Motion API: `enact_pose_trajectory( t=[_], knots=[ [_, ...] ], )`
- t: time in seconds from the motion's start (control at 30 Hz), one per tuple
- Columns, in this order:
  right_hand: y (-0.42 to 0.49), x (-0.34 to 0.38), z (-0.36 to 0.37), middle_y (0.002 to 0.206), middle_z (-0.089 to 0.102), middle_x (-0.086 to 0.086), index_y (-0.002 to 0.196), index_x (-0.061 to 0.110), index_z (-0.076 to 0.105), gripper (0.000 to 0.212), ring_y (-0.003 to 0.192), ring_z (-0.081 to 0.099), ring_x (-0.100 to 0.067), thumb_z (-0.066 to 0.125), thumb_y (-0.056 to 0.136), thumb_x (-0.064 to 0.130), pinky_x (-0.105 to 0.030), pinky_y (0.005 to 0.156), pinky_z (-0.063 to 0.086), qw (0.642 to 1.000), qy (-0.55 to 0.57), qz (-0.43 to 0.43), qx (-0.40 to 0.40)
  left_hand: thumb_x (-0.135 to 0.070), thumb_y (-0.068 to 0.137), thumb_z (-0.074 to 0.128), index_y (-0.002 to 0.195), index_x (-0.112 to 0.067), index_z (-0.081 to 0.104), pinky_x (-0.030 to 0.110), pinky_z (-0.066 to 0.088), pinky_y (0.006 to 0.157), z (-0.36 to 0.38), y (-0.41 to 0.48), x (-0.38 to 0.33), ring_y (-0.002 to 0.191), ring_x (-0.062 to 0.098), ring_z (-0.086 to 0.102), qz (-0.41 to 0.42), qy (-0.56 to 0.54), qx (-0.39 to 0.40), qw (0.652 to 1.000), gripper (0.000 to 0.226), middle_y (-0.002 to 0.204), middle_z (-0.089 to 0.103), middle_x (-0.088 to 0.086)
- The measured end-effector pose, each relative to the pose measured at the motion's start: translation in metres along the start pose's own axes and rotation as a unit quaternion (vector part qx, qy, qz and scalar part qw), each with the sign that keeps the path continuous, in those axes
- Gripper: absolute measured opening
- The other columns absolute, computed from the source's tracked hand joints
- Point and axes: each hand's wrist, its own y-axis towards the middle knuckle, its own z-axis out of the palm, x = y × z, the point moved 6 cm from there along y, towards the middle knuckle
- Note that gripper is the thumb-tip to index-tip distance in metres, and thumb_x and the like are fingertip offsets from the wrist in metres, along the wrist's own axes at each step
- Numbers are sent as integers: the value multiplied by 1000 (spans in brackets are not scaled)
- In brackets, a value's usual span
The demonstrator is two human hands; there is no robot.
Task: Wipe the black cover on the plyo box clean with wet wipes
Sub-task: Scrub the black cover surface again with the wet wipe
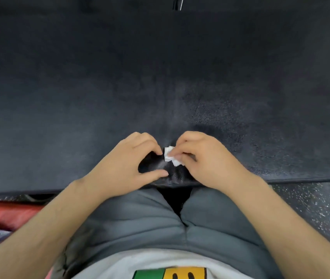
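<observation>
Black cover (160, 67): it fills the view from the far side to the near edge, matte with a paler sheen to the right of centre. We judge most of it not yet wiped.
Speckled floor (317, 206): near right, below the cover's edge.
Left hand (124, 168): curved in a C, with forefinger and thumb tips on a glossy wrinkled patch (160, 166) at the cover's near edge. We cannot tell whether it pinches the patch or only steadies it.
Right hand (204, 160): fingers curled, pinching the wet wipe just right of the left forefinger.
Wet wipe (170, 155): small, white and crumpled, touching the cover beside the glossy patch.
Step in hand: we would spread the wipe flatter under the fingers, hold the patch taut with the left hand, and stroke outward along the wrinkles.
Risk: a bunched wipe cleans only a thin track.
</observation>
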Motion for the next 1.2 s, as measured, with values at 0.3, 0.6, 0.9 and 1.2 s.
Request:
enact_pose_trajectory(
  t=[0.3, 0.6, 0.9, 1.2],
  knots=[
    [2, 7, 10, 92, 54, 19, 96, 27, 78, 21, 89, 46, -3, 63, 94, 12, -17, 81, 37, 1000, 21, -1, -20, -64, 83, 65, 102, -33, 65, 38, 45, 88, 7, 27, 4, 97, 8, 48, 2, -10, -8, 1000, 36, 106, 52, -19],
    [7, -3, -4, 96, 62, 4, 96, 17, 77, 21, 92, 56, -22, 61, 89, 5, -43, 80, 52, 994, -25, 43, -101, -63, 81, 65, 125, -32, 62, 34, 47, 94, 9, 26, 16, 105, 10, 49, -38, -50, -27, 998, 53, 111, 50, -22],
    [22, -14, -12, 99, 61, 3, 100, 16, 75, 22, 96, 55, -22, 59, 92, 4, -41, 84, 51, 989, -29, 66, -129, -62, 79, 64, 123, -33, 59, 17, 40, 94, 8, 26, 20, 110, 6, 46, -57, -60, -34, 996, 53, 112, 50, -22],
    [39, -22, -23, 94, 63, -4, 90, 13, 76, 21, 91, 56, -32, 60, 88, 0, -47, 77, 53, 981, -82, 83, -155, -63, 82, 59, 127, -27, 62, 31, 23, 109, 4, 23, 16, 138, 10, 38, -77, 66, -79, 992, 57, 142, 48, -15]
  ],
)
